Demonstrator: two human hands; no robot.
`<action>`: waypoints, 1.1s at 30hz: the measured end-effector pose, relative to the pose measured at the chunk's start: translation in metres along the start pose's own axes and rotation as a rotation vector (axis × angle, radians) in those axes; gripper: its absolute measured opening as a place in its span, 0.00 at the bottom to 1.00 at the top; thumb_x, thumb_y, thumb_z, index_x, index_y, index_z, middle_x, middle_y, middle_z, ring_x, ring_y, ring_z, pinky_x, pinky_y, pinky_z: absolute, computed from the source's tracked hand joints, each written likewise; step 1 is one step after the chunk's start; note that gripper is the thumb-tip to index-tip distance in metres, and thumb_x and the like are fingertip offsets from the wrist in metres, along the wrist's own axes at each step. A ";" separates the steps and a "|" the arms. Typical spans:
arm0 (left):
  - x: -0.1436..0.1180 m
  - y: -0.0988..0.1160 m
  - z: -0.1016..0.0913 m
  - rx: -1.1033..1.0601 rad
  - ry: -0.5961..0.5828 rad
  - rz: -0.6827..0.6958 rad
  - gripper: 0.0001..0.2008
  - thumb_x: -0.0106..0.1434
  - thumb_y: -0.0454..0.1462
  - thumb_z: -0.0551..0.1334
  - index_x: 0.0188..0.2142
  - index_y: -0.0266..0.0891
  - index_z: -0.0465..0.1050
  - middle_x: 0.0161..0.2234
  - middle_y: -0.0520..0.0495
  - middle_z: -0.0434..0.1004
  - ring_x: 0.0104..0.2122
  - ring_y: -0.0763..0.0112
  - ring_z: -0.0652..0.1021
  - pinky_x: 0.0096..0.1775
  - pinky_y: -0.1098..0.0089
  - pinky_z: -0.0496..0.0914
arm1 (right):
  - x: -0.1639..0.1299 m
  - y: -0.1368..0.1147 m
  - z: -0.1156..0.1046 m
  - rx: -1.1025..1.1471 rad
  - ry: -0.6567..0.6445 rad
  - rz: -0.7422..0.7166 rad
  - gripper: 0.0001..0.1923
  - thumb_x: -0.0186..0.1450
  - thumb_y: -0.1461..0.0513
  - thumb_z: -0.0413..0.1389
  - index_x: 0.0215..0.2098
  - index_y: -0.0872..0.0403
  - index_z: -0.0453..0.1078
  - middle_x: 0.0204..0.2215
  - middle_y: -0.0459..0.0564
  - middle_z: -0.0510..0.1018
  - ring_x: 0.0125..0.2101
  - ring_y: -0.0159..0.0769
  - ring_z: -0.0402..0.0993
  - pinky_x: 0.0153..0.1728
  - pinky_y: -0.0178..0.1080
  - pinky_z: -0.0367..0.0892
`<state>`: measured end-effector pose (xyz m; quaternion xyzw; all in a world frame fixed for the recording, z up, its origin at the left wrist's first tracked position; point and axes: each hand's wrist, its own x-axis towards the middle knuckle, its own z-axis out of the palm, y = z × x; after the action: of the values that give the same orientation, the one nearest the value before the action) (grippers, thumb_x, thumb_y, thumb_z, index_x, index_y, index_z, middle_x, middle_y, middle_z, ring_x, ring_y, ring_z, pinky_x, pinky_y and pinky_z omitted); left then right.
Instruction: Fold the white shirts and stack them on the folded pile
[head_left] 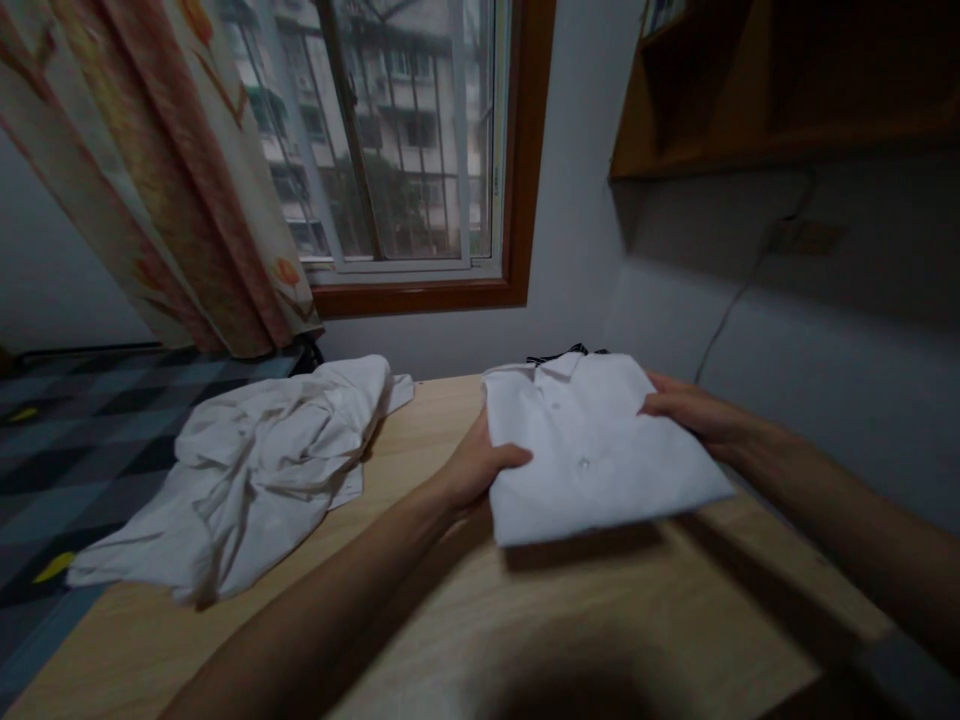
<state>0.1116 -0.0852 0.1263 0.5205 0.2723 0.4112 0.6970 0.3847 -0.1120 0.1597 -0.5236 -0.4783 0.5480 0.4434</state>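
A white button-up shirt point(592, 440), folded into a flat rectangle with its collar at the far end, is held between my two hands just above the wooden table point(585, 620). My left hand point(480, 465) grips its left edge, thumb on top and fingers hidden underneath. On the other side my right hand point(686, 410) clasps the right edge the same way. Two buttons show down the front, and the near edge casts a shadow on the tabletop. To the left lies a crumpled white garment point(277, 470), partly hanging past the table's left edge.
A bed with a dark checked cover point(97, 430) adjoins the table's left side. Behind are a patterned curtain point(187, 180) and a wood-framed window point(420, 295). A wooden shelf point(697, 150) hangs at upper right, above a wall cable point(724, 320). Something dark and striped point(570, 353) lies beyond the collar.
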 end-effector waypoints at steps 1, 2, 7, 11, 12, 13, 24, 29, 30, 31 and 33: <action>0.025 -0.001 0.011 -0.004 0.002 0.080 0.41 0.40 0.28 0.67 0.56 0.39 0.61 0.50 0.41 0.74 0.48 0.54 0.75 0.49 0.59 0.70 | 0.012 -0.011 -0.021 -0.063 0.028 -0.054 0.35 0.47 0.68 0.55 0.55 0.51 0.65 0.36 0.50 0.78 0.26 0.38 0.75 0.23 0.34 0.72; 0.050 -0.004 0.022 -0.016 0.003 0.142 0.41 0.40 0.28 0.67 0.57 0.40 0.61 0.51 0.41 0.74 0.50 0.55 0.74 0.51 0.59 0.69 | 0.025 -0.019 -0.043 -0.127 0.067 -0.109 0.33 0.49 0.68 0.55 0.55 0.51 0.66 0.37 0.50 0.79 0.27 0.39 0.75 0.24 0.34 0.72; 0.139 -0.061 0.064 -0.043 0.179 0.053 0.37 0.47 0.28 0.68 0.56 0.39 0.60 0.52 0.38 0.72 0.45 0.63 0.77 0.44 0.65 0.73 | 0.076 -0.006 -0.133 -0.504 0.393 -0.119 0.27 0.60 0.65 0.56 0.58 0.54 0.64 0.43 0.55 0.78 0.36 0.42 0.77 0.33 0.39 0.75; 0.127 -0.135 0.058 0.138 0.210 -0.220 0.34 0.50 0.31 0.68 0.56 0.40 0.60 0.44 0.42 0.73 0.26 0.76 0.75 0.26 0.73 0.70 | 0.100 0.064 -0.145 -0.891 0.545 0.120 0.22 0.64 0.62 0.55 0.55 0.62 0.68 0.49 0.67 0.73 0.49 0.56 0.71 0.48 0.54 0.68; 0.117 -0.147 0.052 0.187 0.179 -0.216 0.31 0.51 0.31 0.67 0.55 0.40 0.62 0.43 0.44 0.72 0.24 0.78 0.73 0.25 0.75 0.68 | 0.104 0.081 -0.139 -0.959 0.549 0.110 0.21 0.64 0.62 0.55 0.54 0.63 0.68 0.52 0.69 0.71 0.52 0.58 0.68 0.52 0.57 0.65; 0.105 -0.154 0.044 0.232 0.139 -0.192 0.28 0.52 0.31 0.67 0.53 0.39 0.65 0.42 0.44 0.72 0.24 0.80 0.73 0.25 0.77 0.67 | 0.108 0.096 -0.130 -1.035 0.556 0.069 0.22 0.64 0.61 0.55 0.54 0.64 0.68 0.54 0.70 0.69 0.55 0.60 0.65 0.55 0.58 0.61; -0.005 -0.062 -0.085 1.097 0.072 0.205 0.17 0.60 0.38 0.61 0.49 0.39 0.72 0.44 0.42 0.76 0.40 0.65 0.76 0.42 0.65 0.71 | 0.111 0.169 -0.038 -1.670 0.382 -0.275 0.28 0.71 0.49 0.46 0.64 0.53 0.60 0.64 0.58 0.58 0.63 0.53 0.51 0.60 0.59 0.51; -0.042 0.010 -0.178 1.590 0.651 0.345 0.20 0.61 0.41 0.59 0.51 0.36 0.69 0.52 0.37 0.72 0.53 0.54 0.70 0.55 0.57 0.64 | 0.102 0.181 -0.035 -1.661 0.437 -0.376 0.26 0.71 0.51 0.45 0.62 0.55 0.63 0.63 0.58 0.61 0.63 0.52 0.52 0.59 0.57 0.52; -0.049 0.024 -0.196 1.661 0.816 0.285 0.23 0.61 0.43 0.60 0.54 0.34 0.67 0.54 0.35 0.70 0.55 0.51 0.69 0.55 0.56 0.63 | 0.099 0.183 -0.033 -1.641 0.460 -0.389 0.26 0.71 0.52 0.45 0.61 0.55 0.63 0.62 0.58 0.61 0.62 0.51 0.53 0.59 0.58 0.52; -0.056 0.037 -0.212 1.700 0.965 0.186 0.28 0.60 0.46 0.61 0.56 0.33 0.64 0.56 0.33 0.68 0.56 0.47 0.67 0.54 0.54 0.63 | 0.096 0.184 -0.031 -1.615 0.487 -0.398 0.25 0.71 0.52 0.44 0.61 0.55 0.64 0.62 0.58 0.62 0.62 0.51 0.54 0.59 0.58 0.53; -0.067 0.053 -0.239 1.660 1.121 -0.079 0.37 0.58 0.53 0.62 0.59 0.30 0.60 0.58 0.28 0.65 0.56 0.42 0.68 0.51 0.54 0.65 | 0.089 0.189 -0.023 -1.550 0.540 -0.417 0.24 0.71 0.53 0.44 0.59 0.55 0.66 0.61 0.58 0.63 0.62 0.51 0.55 0.59 0.59 0.52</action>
<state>-0.1311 -0.0159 0.0996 0.5638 0.7793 0.2535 -0.1027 0.4056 -0.0506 -0.0408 -0.6935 -0.6833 -0.1720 0.1502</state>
